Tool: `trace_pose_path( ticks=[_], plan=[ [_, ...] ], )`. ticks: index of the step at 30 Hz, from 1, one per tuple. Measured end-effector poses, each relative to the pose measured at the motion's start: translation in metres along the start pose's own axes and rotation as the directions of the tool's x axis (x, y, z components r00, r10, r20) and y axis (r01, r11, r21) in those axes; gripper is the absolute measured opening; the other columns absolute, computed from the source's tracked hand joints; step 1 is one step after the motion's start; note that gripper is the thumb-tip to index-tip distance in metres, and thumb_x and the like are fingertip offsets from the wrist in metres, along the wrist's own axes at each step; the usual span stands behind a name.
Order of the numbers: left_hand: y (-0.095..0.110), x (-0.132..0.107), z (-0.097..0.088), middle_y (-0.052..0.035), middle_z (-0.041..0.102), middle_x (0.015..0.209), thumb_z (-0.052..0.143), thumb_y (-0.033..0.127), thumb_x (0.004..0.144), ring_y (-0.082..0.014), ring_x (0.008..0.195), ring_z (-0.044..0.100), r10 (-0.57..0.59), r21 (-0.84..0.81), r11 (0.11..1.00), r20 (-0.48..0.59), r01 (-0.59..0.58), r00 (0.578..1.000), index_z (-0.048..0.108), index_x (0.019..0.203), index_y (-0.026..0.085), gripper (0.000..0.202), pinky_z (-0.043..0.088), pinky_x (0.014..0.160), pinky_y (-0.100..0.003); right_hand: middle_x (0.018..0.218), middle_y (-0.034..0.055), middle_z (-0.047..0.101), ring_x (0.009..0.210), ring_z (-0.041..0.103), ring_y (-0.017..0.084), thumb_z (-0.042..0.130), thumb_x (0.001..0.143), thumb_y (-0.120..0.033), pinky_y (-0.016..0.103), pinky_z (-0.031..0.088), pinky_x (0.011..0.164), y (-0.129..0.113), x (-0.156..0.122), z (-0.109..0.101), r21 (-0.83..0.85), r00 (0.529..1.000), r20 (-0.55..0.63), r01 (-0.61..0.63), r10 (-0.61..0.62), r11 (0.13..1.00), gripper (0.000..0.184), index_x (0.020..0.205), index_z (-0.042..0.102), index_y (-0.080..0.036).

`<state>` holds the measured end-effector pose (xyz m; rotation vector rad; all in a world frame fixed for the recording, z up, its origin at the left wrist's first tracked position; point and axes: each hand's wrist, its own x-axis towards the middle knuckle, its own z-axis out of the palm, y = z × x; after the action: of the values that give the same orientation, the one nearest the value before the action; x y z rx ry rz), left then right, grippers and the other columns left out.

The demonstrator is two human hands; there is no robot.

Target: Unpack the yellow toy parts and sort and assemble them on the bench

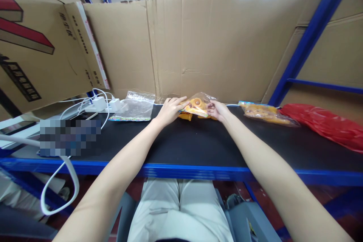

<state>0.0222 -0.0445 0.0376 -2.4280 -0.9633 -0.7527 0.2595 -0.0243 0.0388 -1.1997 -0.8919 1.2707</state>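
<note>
Left hand (171,109) and right hand (217,110): grip pinching orange-filled bag (197,103). Second packed bag (262,114) lies right; flat bag (138,106) left looks unfilled.

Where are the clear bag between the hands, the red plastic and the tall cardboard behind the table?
Clear bag (198,105): head view, middle of its visible side.
Red plastic (323,124): head view, middle of its wrinkled surface.
Cardboard (215,49): head view, middle of its face.

Left of the left hand (170,110), a pixelated patch (70,138) hid what lay there. Between both hands, the clear bag (202,103) partly covered orange pieces (185,116). Beyond the right hand (219,110), the picture's edge cut off the red plastic (323,124).
</note>
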Motion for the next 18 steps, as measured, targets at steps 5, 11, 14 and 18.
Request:
trace_pose_path(
  ticks=[5,11,14,18],
  plan=[
    [0.009,0.002,0.003,-0.0053,0.057,0.130,0.046,0.009,0.081,-0.0212,0.105,0.056,-0.083,-0.023,0.996,-0.066,0.082,0.994,0.057,0.125,0.021,0.046,0.043,0.087,-0.037,0.080,0.0044,0.065,0.062,0.061,0.010,0.053,0.077,-0.007,0.026,0.056,0.060,-0.003,0.000,0.005,-0.053,0.963,-0.007,0.270,-0.271,0.961,0.011,0.080,0.058,-0.016],
    [0.008,0.003,0.003,-0.0066,0.069,0.109,0.048,0.016,0.083,-0.0203,0.088,0.062,-0.201,-0.065,0.979,-0.180,0.193,0.963,0.069,0.099,0.017,0.026,0.046,0.077,-0.033,0.124,0.0069,0.058,0.114,0.055,0.020,0.061,0.068,-0.009,0.042,0.040,0.103,0.001,-0.002,0.008,-0.261,0.667,0.477,0.729,-0.572,0.632,0.046,0.113,0.059,-0.023],
    [0.007,0.003,0.004,-0.0083,0.070,0.100,0.046,0.017,0.085,-0.0198,0.083,0.061,-0.215,-0.073,0.976,-0.220,0.204,0.952,0.070,0.090,0.015,0.024,0.045,0.074,-0.033,0.136,0.0069,0.049,0.127,0.044,0.025,0.071,0.066,-0.021,0.047,0.034,0.107,0.003,-0.009,0.011,-0.270,0.505,0.666,0.850,-0.550,0.453,0.070,0.131,0.048,-0.027],
    [0.006,0.004,0.005,-0.0092,0.070,0.098,0.046,0.018,0.086,-0.0196,0.081,0.059,-0.147,-0.079,0.988,-0.206,0.133,0.967,0.069,0.086,0.015,0.024,0.044,0.074,-0.033,0.133,0.0062,0.052,0.130,0.040,0.025,0.069,0.074,-0.037,0.048,0.029,0.109,-0.001,-0.020,0.018,-0.314,0.384,0.619,0.920,-0.685,0.233,0.057,0.128,0.053,-0.028]
  ],
)
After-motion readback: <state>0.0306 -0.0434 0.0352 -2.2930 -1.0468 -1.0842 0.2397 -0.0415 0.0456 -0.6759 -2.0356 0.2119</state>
